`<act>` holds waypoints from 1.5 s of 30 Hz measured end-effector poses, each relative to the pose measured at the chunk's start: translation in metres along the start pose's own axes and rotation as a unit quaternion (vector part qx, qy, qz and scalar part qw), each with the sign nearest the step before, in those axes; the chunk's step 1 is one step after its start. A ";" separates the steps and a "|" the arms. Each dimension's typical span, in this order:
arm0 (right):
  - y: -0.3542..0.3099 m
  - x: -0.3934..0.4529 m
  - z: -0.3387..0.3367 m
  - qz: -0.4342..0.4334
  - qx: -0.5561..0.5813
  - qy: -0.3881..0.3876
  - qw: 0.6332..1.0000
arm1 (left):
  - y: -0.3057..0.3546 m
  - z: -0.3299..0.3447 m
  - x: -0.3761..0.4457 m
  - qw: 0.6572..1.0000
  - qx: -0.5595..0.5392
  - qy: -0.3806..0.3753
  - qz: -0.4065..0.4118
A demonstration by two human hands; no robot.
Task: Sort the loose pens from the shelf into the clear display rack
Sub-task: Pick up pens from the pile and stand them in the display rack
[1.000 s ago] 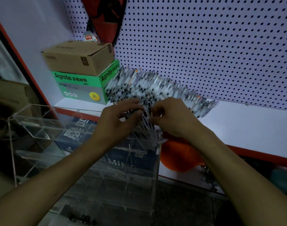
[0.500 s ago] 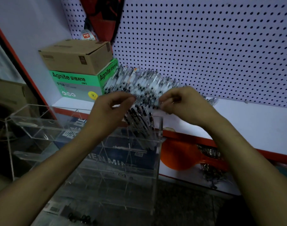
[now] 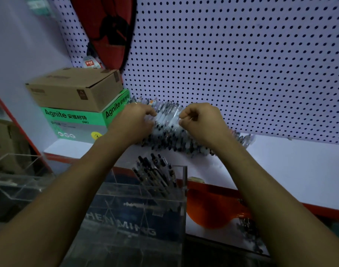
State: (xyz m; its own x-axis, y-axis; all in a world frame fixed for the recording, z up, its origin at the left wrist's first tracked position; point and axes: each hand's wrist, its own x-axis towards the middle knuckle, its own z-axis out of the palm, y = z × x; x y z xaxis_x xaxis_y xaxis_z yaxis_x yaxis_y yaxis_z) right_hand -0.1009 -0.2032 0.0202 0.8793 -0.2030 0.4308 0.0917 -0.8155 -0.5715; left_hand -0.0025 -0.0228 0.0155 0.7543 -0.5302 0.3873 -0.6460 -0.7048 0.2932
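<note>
Both hands dig into the pen pile (image 3: 168, 130) on the white shelf (image 3: 280, 162), left hand (image 3: 135, 122) and right hand (image 3: 200, 120) curled onto a clump from 9 and 3 o'clock. Best to square the barrels first, then lower them tips-down into the clear rack (image 3: 141, 212) at 6 o'clock, beside the pens already standing (image 3: 155, 174).

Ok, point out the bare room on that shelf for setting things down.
Free: the white shelf right of the pen pile, below the pegboard, and a narrow strip before the green box. Crowded: the back left corner, where both hands work the pile.
</note>
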 end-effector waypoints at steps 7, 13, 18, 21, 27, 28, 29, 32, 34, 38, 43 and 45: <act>0.014 0.031 0.039 -0.035 -0.097 -0.069 0.992 | 0.004 0.011 0.018 0.998 0.031 -0.055 0.012; 0.025 0.033 0.040 -0.036 -0.066 -0.006 0.997 | 0.000 0.009 0.024 0.999 0.028 -0.024 0.035; 0.026 0.028 0.032 -0.030 -0.018 0.051 0.998 | -0.013 0.007 0.032 0.997 -0.047 0.006 0.053; 0.027 0.027 0.023 0.005 0.066 0.093 0.993 | -0.016 0.002 0.035 0.991 -0.129 0.014 0.023; 0.033 0.026 0.027 0.037 0.084 0.026 0.995 | -0.009 0.007 0.032 0.978 -0.206 0.027 -0.016; 0.033 0.027 0.028 0.036 0.072 0.010 0.997 | -0.008 0.009 0.032 0.976 -0.214 0.030 -0.018; 0.032 0.027 0.028 0.028 0.056 -0.008 0.998 | -0.007 0.010 0.033 0.973 -0.227 0.034 -0.020; 0.031 0.031 0.032 -0.017 -0.026 -0.058 0.998 | -0.005 0.011 0.036 0.971 -0.231 0.058 -0.015; 0.031 0.033 0.035 -0.027 -0.062 -0.066 0.996 | -0.005 0.012 0.038 0.975 -0.204 0.090 -0.009; 0.031 0.034 0.038 -0.015 -0.030 -0.024 0.999 | -0.002 0.019 0.036 0.976 -0.151 0.154 -0.041; 0.024 0.031 0.038 0.009 0.042 0.033 0.999 | 0.002 0.031 0.032 0.976 -0.085 0.197 -0.046; 0.021 0.029 0.035 0.022 0.080 0.038 0.996 | 0.002 0.032 0.032 0.974 -0.049 0.216 -0.049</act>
State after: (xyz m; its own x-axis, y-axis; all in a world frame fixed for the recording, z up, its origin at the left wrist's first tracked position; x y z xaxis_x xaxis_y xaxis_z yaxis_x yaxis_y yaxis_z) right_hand -0.0570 -0.2074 -0.0034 0.8472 -0.2820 0.4503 0.1321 -0.7091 -0.6926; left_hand 0.0244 -0.0562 0.0002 0.7065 -0.2013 0.6785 -0.5978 -0.6829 0.4199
